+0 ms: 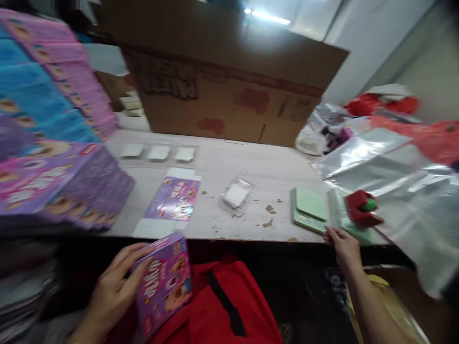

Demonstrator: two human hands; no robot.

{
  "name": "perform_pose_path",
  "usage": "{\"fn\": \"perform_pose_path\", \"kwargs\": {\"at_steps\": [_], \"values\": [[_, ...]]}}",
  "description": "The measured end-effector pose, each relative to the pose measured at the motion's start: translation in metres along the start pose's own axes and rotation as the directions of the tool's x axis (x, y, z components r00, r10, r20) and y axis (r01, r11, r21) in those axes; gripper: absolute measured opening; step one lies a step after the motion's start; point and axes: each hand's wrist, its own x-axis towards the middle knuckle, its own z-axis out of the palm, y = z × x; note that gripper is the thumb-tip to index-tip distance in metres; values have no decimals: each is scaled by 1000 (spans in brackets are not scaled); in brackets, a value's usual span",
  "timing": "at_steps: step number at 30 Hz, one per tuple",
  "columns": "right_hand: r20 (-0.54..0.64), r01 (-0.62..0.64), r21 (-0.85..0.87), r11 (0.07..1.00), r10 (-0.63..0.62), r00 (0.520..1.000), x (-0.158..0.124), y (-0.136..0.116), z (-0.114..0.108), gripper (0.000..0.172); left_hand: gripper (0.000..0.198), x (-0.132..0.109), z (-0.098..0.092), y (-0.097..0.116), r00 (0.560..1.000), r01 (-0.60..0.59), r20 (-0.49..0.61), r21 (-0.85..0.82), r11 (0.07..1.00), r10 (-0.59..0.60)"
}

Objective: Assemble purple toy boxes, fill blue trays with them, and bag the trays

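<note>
Nearest, the left hand (113, 289) has its fingers part-curled around the top and left side of a purple box (167, 284), which is held tilted in front of the table edge, above the red cloth (229, 298). The box looks like thin printed card: probably light, fairly stiff along its folded edges, easily dented mid-panel and a little slick, so a gentle grip across its narrow sides should suit it best. Farther right, the right hand (344, 246) has thumb and fingertips drawn close together at the near corner of a green stack (310, 212) on the table; blur hides whether they pinch anything. That stack seems flat and firm, probably easiest taken by an edge. Beyond the box lies a flattened purple carton (175, 198), likely floppier and apt to bend.
</note>
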Motion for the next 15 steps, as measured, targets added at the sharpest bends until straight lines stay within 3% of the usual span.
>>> {"fn": "perform_pose_path", "kwargs": {"at_steps": [1, 2, 4, 6, 8, 10, 12, 13, 15], "values": [[186, -51, 51, 997, 41, 982, -29, -1, 31, 39, 23, 1, -1, 12, 1000, -18, 4, -35, 999, 18], [398, -121, 96, 988, 73, 915, -62, -5, 64, 38, 22, 2, -1, 22, 1000, -29, 10, -62, 998, 30], [693, -266, 130, 955, 104, 714, -135, -24, 124, 33, 22, 4, 1, 36, 998, -59, 15, -86, 995, 60], [859, -380, 122, 917, 95, 504, -202, -51, 171, 30, 23, 3, 2, 42, 997, -75, 15, -89, 993, 77], [931, -412, 124, 903, 37, 362, -247, -75, 207, 27, 24, -2, 2, 44, 996, -82, 17, -87, 993, 84], [958, -372, 113, 921, -2, 286, -269, -85, 233, 27, 25, -9, 0, 44, 997, -76, 16, -87, 993, 77], [966, -263, 89, 961, -18, 260, -274, -81, 248, 31, 25, -15, -2, 41, 998, -54, 16, -93, 994, 56], [961, -160, 88, 983, -42, 273, -272, -76, 252, 34, 24, -17, -3, 39, 999, -41, 13, -97, 994, 42], [927, 164, 117, 980, -167, 336, -267, -66, 253, 41, 21, -20, -5, 34, 1000, -10, -3, -105, 994, 9]]}}
